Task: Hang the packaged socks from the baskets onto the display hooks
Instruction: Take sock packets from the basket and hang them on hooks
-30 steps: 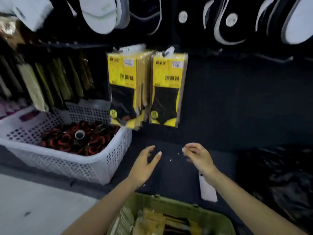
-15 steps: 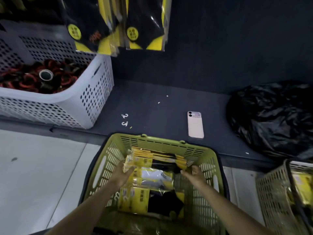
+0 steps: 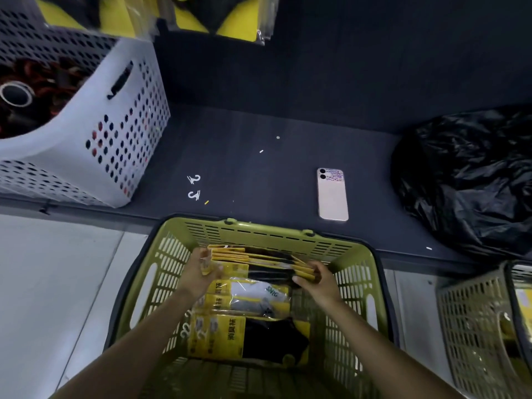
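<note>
Sock bundle: a stack of flat yellow-and-black packaged socks (image 3: 259, 259) stood on edge at the far end of the olive-green slotted plastic basket (image 3: 259, 229), clamped between both hands.
Left hand: the left hand (image 3: 201, 273) gripped the stack's left end, fingers curled round it.
Right hand: the right hand (image 3: 318, 279) gripped the right end.
Same basket: more yellow sock packs (image 3: 230, 335) lay flat beneath.
Shelf beyond: the dark shelf (image 3: 244, 156) carried two small white plastic hooks (image 3: 194, 187), a pink smartphone (image 3: 332, 194) lying face down, a white perforated plastic crate (image 3: 115, 133) and a crumpled black plastic bag (image 3: 466, 174).
Top edge: hanging yellow packs (image 3: 230, 27) showed, blurred.
Far right: a beige slotted basket (image 3: 472, 326) stood on the floor.
</note>
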Action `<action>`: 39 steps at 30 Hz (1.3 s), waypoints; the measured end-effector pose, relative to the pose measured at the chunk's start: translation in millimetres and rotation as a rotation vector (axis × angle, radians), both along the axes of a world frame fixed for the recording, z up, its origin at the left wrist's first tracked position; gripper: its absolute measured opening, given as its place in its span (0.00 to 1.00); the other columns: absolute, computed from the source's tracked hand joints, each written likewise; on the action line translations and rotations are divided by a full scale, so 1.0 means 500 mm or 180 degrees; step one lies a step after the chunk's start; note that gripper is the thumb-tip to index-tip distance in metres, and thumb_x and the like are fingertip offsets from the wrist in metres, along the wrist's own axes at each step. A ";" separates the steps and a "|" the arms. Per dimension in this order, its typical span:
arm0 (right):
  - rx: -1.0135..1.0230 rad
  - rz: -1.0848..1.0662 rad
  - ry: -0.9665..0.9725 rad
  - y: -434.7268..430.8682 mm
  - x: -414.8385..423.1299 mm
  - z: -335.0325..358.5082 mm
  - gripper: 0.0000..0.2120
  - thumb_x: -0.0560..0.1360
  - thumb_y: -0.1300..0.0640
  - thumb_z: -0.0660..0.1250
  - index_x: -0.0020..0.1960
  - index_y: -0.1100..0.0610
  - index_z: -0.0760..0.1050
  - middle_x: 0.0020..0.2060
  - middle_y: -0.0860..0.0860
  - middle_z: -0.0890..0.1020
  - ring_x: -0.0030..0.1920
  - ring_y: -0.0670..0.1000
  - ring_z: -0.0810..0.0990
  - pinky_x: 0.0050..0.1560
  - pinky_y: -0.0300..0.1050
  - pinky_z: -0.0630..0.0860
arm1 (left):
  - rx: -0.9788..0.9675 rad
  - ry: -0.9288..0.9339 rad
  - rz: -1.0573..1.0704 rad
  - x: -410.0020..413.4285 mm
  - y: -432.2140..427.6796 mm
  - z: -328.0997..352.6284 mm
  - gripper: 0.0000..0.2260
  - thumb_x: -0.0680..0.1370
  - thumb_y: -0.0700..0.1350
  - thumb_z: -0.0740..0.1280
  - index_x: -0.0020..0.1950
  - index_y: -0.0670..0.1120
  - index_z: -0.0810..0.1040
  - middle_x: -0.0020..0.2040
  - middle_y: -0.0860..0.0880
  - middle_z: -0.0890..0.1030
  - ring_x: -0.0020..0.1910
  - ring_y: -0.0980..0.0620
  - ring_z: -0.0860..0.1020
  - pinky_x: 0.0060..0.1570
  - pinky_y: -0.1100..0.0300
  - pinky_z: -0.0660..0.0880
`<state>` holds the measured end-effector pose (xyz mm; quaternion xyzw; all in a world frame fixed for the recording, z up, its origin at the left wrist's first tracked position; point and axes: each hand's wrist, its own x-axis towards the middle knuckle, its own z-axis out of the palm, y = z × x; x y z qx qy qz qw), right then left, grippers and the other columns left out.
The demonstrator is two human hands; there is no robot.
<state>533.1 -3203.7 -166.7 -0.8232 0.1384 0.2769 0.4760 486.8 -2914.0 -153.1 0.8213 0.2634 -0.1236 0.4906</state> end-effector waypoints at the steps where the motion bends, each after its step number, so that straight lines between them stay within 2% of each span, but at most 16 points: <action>1: 0.0005 0.0035 -0.0042 -0.002 -0.001 0.002 0.18 0.69 0.56 0.76 0.55 0.54 0.73 0.45 0.46 0.79 0.48 0.48 0.78 0.47 0.35 0.72 | 0.0083 -0.0028 -0.0024 -0.001 0.005 0.000 0.19 0.73 0.40 0.72 0.59 0.40 0.70 0.55 0.44 0.76 0.57 0.45 0.74 0.54 0.55 0.70; 3: -0.0013 0.0077 -0.0132 -0.005 -0.005 0.008 0.15 0.69 0.56 0.76 0.51 0.52 0.74 0.44 0.45 0.79 0.47 0.47 0.78 0.43 0.32 0.71 | 0.0089 -0.0029 -0.0092 -0.006 0.011 0.006 0.16 0.73 0.41 0.73 0.54 0.42 0.69 0.49 0.46 0.76 0.52 0.46 0.74 0.48 0.57 0.69; 5: 0.0003 0.0090 -0.0151 -0.007 -0.013 0.015 0.13 0.69 0.56 0.76 0.49 0.52 0.74 0.45 0.48 0.80 0.49 0.50 0.78 0.46 0.36 0.71 | 0.0033 -0.0045 -0.0172 -0.014 0.012 0.015 0.15 0.73 0.42 0.73 0.52 0.43 0.68 0.47 0.47 0.75 0.49 0.48 0.74 0.44 0.59 0.68; 9: 0.0033 0.0003 -0.0038 -0.017 -0.025 0.040 0.12 0.69 0.53 0.76 0.47 0.52 0.75 0.49 0.51 0.82 0.53 0.51 0.79 0.50 0.43 0.72 | -0.0138 0.0013 -0.0216 -0.025 0.010 0.042 0.13 0.74 0.43 0.71 0.52 0.43 0.70 0.52 0.46 0.77 0.53 0.49 0.75 0.49 0.56 0.73; 12: 0.0154 -0.0193 0.0074 -0.015 -0.032 0.089 0.11 0.68 0.50 0.76 0.47 0.49 0.77 0.48 0.49 0.83 0.49 0.46 0.80 0.44 0.34 0.73 | -0.0516 0.0168 0.0001 -0.028 0.004 0.078 0.13 0.76 0.45 0.69 0.56 0.44 0.70 0.52 0.45 0.76 0.51 0.47 0.76 0.40 0.59 0.75; 15: 0.0405 -0.0256 0.0272 -0.003 -0.040 0.155 0.10 0.67 0.43 0.74 0.42 0.47 0.80 0.45 0.45 0.84 0.41 0.37 0.79 0.34 0.27 0.71 | -0.0621 0.0230 0.0376 -0.037 -0.011 0.122 0.15 0.78 0.50 0.65 0.60 0.46 0.68 0.47 0.44 0.75 0.43 0.50 0.74 0.40 0.60 0.72; 17: 0.0699 -0.0353 0.0326 0.007 -0.043 0.201 0.17 0.64 0.38 0.73 0.46 0.48 0.81 0.48 0.45 0.84 0.43 0.37 0.79 0.40 0.32 0.72 | -0.0709 0.0262 0.0642 -0.042 -0.018 0.154 0.15 0.78 0.52 0.63 0.60 0.47 0.66 0.44 0.45 0.75 0.42 0.48 0.74 0.43 0.57 0.72; 19: 0.0997 -0.0441 0.0225 0.021 -0.042 0.253 0.29 0.60 0.36 0.73 0.57 0.50 0.79 0.53 0.47 0.83 0.52 0.44 0.80 0.53 0.42 0.74 | -0.0779 0.0194 0.0819 -0.045 -0.025 0.194 0.15 0.78 0.54 0.63 0.60 0.47 0.67 0.46 0.47 0.74 0.45 0.48 0.73 0.46 0.55 0.72; 21: 0.1207 -0.0470 0.0140 0.031 -0.043 0.312 0.38 0.62 0.37 0.74 0.68 0.51 0.71 0.62 0.50 0.78 0.63 0.51 0.76 0.66 0.53 0.70 | -0.0810 0.0094 0.0923 -0.048 -0.027 0.240 0.15 0.78 0.55 0.63 0.59 0.48 0.67 0.51 0.47 0.74 0.49 0.48 0.73 0.50 0.56 0.69; 22: 0.1266 -0.0377 0.0067 0.032 -0.044 0.342 0.40 0.63 0.36 0.74 0.70 0.50 0.69 0.63 0.49 0.77 0.65 0.52 0.75 0.68 0.54 0.69 | -0.0854 0.0013 0.0955 -0.049 -0.027 0.267 0.16 0.78 0.55 0.64 0.59 0.48 0.67 0.54 0.46 0.74 0.52 0.46 0.74 0.53 0.55 0.70; 24: 0.1255 -0.0054 -0.0151 0.031 -0.047 0.406 0.39 0.58 0.36 0.76 0.65 0.49 0.72 0.56 0.45 0.82 0.57 0.46 0.80 0.59 0.43 0.76 | -0.1006 -0.0169 0.0978 -0.047 -0.025 0.324 0.17 0.78 0.54 0.65 0.60 0.44 0.71 0.57 0.43 0.77 0.57 0.42 0.76 0.59 0.49 0.73; 26: 0.1197 0.0118 -0.0390 0.025 -0.049 0.465 0.35 0.54 0.40 0.78 0.58 0.49 0.76 0.47 0.44 0.86 0.47 0.43 0.84 0.43 0.33 0.78 | -0.1144 -0.0317 0.0950 -0.043 -0.017 0.390 0.17 0.77 0.51 0.66 0.59 0.41 0.74 0.54 0.41 0.80 0.53 0.42 0.79 0.56 0.48 0.76; 30: 0.1658 -0.0220 -0.0551 0.001 -0.043 0.570 0.27 0.58 0.55 0.79 0.56 0.59 0.78 0.45 0.56 0.86 0.44 0.56 0.86 0.40 0.44 0.81 | -0.1272 -0.0191 0.0510 -0.039 0.022 0.530 0.18 0.75 0.54 0.68 0.57 0.43 0.77 0.45 0.44 0.84 0.40 0.47 0.81 0.33 0.60 0.79; 33: 0.1949 -0.0405 -0.0542 -0.026 -0.041 0.644 0.23 0.60 0.61 0.76 0.55 0.61 0.78 0.43 0.60 0.85 0.39 0.58 0.86 0.33 0.43 0.80 | -0.1185 -0.0132 0.0241 -0.029 0.062 0.623 0.22 0.75 0.57 0.66 0.62 0.43 0.74 0.52 0.42 0.81 0.45 0.46 0.82 0.39 0.58 0.79; 36: 0.2122 -0.0663 -0.0737 -0.043 -0.036 0.695 0.25 0.61 0.60 0.75 0.57 0.63 0.77 0.44 0.60 0.85 0.39 0.58 0.85 0.32 0.43 0.80 | -0.1008 -0.0660 0.0476 -0.017 0.073 0.686 0.26 0.74 0.59 0.66 0.64 0.43 0.72 0.59 0.42 0.78 0.47 0.48 0.80 0.42 0.57 0.78; 39: 0.2477 -0.0951 -0.0910 -0.026 -0.038 0.729 0.22 0.65 0.58 0.74 0.58 0.61 0.77 0.42 0.57 0.86 0.38 0.56 0.86 0.32 0.47 0.81 | -0.1427 -0.0982 0.0407 -0.018 0.030 0.715 0.40 0.70 0.63 0.67 0.75 0.45 0.59 0.72 0.46 0.66 0.58 0.47 0.75 0.48 0.55 0.77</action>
